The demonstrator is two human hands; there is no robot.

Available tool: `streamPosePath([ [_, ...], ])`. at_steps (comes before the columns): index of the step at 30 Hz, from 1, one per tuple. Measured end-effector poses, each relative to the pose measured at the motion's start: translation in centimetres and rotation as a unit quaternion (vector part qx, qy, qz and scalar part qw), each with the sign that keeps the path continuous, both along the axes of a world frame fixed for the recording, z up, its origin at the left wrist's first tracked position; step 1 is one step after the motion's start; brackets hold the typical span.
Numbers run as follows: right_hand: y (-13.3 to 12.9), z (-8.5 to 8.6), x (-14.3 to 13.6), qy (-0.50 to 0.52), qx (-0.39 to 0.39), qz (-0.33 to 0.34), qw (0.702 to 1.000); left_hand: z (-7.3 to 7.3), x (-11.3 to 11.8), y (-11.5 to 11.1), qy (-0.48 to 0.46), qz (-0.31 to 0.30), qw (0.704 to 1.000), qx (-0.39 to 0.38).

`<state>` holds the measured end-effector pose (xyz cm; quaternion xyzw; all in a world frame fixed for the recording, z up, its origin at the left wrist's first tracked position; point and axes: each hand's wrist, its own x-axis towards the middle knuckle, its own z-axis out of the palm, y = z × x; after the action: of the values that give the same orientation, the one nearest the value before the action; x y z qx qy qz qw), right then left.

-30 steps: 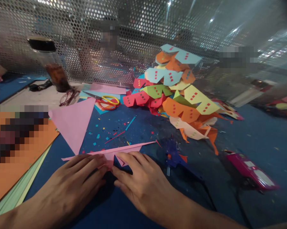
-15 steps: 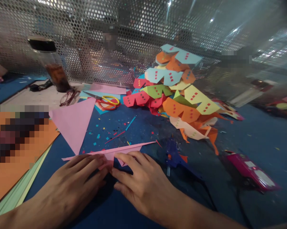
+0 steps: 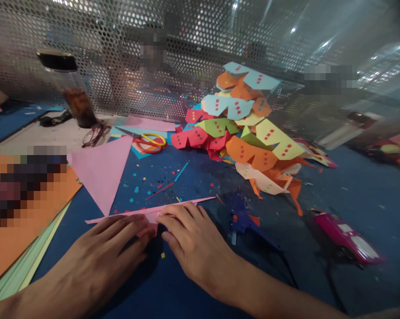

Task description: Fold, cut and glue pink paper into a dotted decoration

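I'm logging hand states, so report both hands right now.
Left hand: fingers bent over the folded pink paper; whether it pinches cannot be told.
Right hand: open, fingertips on the same paper, not closed around it.

Your blue counter (image 3: 173, 288) carries the folded pink paper (image 3: 150, 216) near its front. Just behind it lie a flat pink paper triangle (image 3: 102, 168) and scattered paper scraps (image 3: 182, 172) (mostly blue and red). You have a stack of coloured sheets (image 3: 7, 252) at left, a pile of folded paper figures (image 3: 251, 150) at the back, and, rightward, a blue glue gun (image 3: 240, 215) and a magenta device (image 3: 348, 239).
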<state>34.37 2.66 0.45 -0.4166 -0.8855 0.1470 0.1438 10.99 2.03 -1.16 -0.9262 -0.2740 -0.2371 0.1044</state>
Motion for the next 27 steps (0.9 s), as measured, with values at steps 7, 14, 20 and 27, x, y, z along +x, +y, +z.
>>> streamPosePath([
  [7, 0.1, 0.1, 0.0, 0.003, -0.011, -0.005, 1.000, 0.3, -0.2, 0.1, 0.014, -0.003, 1.000, -0.004],
  [14, 0.1, -0.2, 0.0, -0.016, 0.008, 0.002, 1.000, 0.7, -0.1, 0.1, 0.012, 0.002, 1.000, 0.009],
  [20, -0.5, 0.3, 0.3, -0.029, 0.035, 0.032, 0.998, 0.9, 0.1, 0.2, -0.014, -0.012, 1.000, 0.023],
  [27, -0.9, 1.3, 0.6, -0.039, 0.036, 0.043, 0.998, 0.1, 0.1, -0.1, -0.027, -0.004, 1.000, 0.008],
])
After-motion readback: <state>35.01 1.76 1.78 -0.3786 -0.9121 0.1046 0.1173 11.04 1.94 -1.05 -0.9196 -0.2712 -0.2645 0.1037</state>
